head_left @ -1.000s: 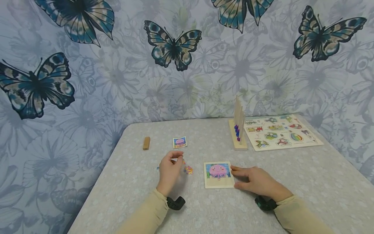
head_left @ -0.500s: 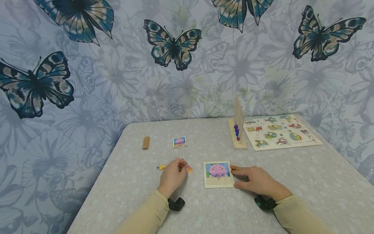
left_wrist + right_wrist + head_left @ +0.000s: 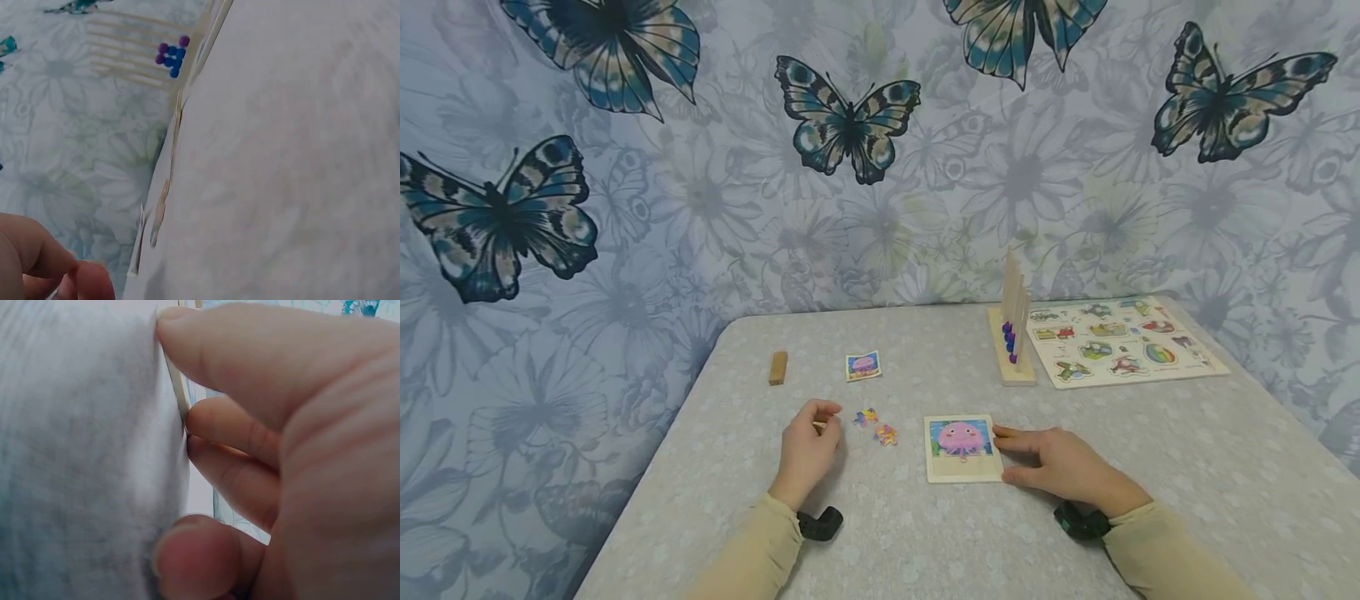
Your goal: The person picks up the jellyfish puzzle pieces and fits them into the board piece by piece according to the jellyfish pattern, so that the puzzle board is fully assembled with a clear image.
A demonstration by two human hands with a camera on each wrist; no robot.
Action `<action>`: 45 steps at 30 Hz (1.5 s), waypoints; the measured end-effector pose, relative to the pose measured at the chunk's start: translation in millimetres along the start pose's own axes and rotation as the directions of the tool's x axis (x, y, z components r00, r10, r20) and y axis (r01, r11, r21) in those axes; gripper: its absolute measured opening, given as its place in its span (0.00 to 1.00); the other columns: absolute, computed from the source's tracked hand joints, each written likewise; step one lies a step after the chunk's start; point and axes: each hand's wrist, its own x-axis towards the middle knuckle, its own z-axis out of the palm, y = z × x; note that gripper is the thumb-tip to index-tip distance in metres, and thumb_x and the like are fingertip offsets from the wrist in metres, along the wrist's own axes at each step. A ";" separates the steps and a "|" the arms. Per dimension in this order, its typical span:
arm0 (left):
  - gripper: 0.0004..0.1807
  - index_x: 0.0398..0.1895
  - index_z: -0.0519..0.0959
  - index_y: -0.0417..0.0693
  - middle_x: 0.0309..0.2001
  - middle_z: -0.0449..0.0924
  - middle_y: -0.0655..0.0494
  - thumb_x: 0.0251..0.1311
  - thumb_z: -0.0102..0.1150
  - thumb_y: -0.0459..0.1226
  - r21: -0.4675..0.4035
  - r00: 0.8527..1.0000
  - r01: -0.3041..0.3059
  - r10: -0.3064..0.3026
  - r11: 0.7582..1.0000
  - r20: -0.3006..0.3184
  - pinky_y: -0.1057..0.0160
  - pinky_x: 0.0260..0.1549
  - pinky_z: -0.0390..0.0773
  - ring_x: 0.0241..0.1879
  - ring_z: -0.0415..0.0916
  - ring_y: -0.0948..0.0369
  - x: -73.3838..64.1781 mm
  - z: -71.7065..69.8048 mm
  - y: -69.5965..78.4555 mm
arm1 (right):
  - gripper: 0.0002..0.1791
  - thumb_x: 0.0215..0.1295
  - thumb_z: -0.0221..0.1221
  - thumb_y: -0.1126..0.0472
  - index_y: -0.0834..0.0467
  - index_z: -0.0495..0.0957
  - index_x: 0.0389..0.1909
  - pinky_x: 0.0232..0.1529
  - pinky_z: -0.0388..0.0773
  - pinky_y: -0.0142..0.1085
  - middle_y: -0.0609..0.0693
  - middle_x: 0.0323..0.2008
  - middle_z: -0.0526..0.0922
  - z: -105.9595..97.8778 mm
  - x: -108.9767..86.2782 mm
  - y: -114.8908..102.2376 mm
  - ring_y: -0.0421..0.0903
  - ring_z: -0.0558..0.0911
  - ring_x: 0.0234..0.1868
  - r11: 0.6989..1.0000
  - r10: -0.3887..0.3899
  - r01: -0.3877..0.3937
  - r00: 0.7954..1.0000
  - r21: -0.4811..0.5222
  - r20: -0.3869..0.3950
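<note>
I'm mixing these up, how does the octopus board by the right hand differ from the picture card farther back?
The octopus board is larger than the picture card. The right hand touches the board's edge; no hand touches the card. The board has a bare strip below its picture; the card has only a pale border. Both show a pink creature on blue.

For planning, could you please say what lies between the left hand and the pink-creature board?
Small, colorful pieces lie there, as the head view shows.

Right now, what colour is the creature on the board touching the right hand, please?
The creature is pink, clearest in the head view.
</note>
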 end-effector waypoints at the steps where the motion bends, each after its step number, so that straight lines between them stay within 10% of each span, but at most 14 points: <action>1: 0.10 0.50 0.81 0.45 0.37 0.82 0.51 0.70 0.54 0.34 0.010 1.000 0.000 0.000 1.000 -0.025 0.64 0.22 0.77 0.26 0.78 0.62 1.4 -3.0 -1.2 | 0.33 0.64 0.67 0.38 0.47 0.78 0.67 0.43 0.74 0.31 0.40 0.72 0.73 0.5 0.2 0.2 0.33 0.80 0.44 1.000 0.001 -0.001 1.000 0.010 0.003; 6: 0.12 0.51 0.81 0.45 0.39 0.81 0.48 0.70 0.53 0.34 -0.025 0.989 0.047 -0.050 0.999 -0.139 0.65 0.26 0.76 0.29 0.76 0.62 12.2 -13.8 -8.6 | 0.34 0.65 0.67 0.38 0.48 0.78 0.68 0.36 0.69 0.30 0.42 0.72 0.72 0.8 0.1 1.2 0.32 0.66 0.26 0.999 0.006 -0.006 1.000 0.043 0.012; 10: 0.12 0.52 0.81 0.44 0.40 0.80 0.46 0.70 0.53 0.35 -0.047 0.975 0.066 -0.074 0.997 -0.210 0.66 0.27 0.74 0.31 0.75 0.60 17.3 -20.9 -6.5 | 0.33 0.65 0.66 0.38 0.47 0.78 0.68 0.43 0.77 0.34 0.41 0.72 0.72 0.0 -0.5 1.2 0.32 0.78 0.38 1.000 0.004 -0.004 1.000 0.030 0.003; 14: 0.12 0.51 0.81 0.44 0.40 0.80 0.46 0.69 0.53 0.35 -0.043 0.972 0.080 -0.088 0.996 -0.219 0.66 0.27 0.74 0.30 0.76 0.61 17.5 -23.9 -3.1 | 0.33 0.64 0.66 0.37 0.46 0.78 0.67 0.50 0.80 0.41 0.39 0.71 0.73 -1.4 0.0 0.8 0.38 0.81 0.52 1.000 0.005 -0.005 1.000 0.007 -0.005; 18: 0.12 0.51 0.82 0.44 0.40 0.80 0.46 0.69 0.54 0.35 -0.047 0.972 0.079 -0.088 0.996 -0.219 0.67 0.27 0.75 0.29 0.77 0.61 19.3 -24.2 -6.3 | 0.33 0.64 0.67 0.39 0.48 0.78 0.67 0.35 0.71 0.31 0.41 0.72 0.73 -2.0 0.4 0.8 0.32 0.70 0.29 0.999 0.009 -0.009 1.000 0.039 0.003; 25: 0.11 0.50 0.82 0.44 0.41 0.81 0.46 0.69 0.55 0.35 -0.016 0.970 0.080 -0.081 0.997 -0.227 0.67 0.26 0.75 0.29 0.78 0.61 20.3 -24.9 -10.4 | 0.33 0.64 0.68 0.40 0.49 0.79 0.67 0.32 0.67 0.30 0.42 0.72 0.73 -1.1 0.0 1.1 0.33 0.66 0.27 0.999 0.016 -0.016 1.000 0.045 0.001; 31: 0.11 0.51 0.82 0.47 0.43 0.84 0.48 0.70 0.55 0.37 0.146 0.979 0.096 -0.067 0.985 -0.192 0.63 0.26 0.73 0.32 0.78 0.56 19.8 -28.9 -11.9 | 0.33 0.64 0.67 0.39 0.47 0.79 0.67 0.34 0.71 0.30 0.41 0.71 0.73 -0.2 0.5 0.7 0.33 0.72 0.33 0.999 0.015 -0.015 1.000 0.031 0.001; 37: 0.13 0.54 0.82 0.49 0.42 0.85 0.53 0.69 0.61 0.41 0.371 0.994 0.104 -0.089 0.923 -0.058 0.61 0.25 0.73 0.32 0.80 0.57 17.1 -34.8 -12.4 | 0.33 0.64 0.68 0.40 0.49 0.79 0.67 0.36 0.68 0.29 0.43 0.72 0.73 -0.1 1.3 1.2 0.32 0.72 0.35 0.998 0.011 -0.011 1.000 0.055 0.009; 45: 0.14 0.54 0.82 0.49 0.42 0.87 0.54 0.67 0.64 0.39 0.428 0.998 0.046 -0.060 0.903 0.019 0.60 0.26 0.74 0.34 0.82 0.58 12.6 -33.7 -10.5 | 0.33 0.65 0.67 0.40 0.49 0.79 0.67 0.38 0.70 0.30 0.42 0.72 0.73 -0.3 0.8 2.1 0.35 0.75 0.41 0.999 0.008 -0.009 1.000 0.048 0.009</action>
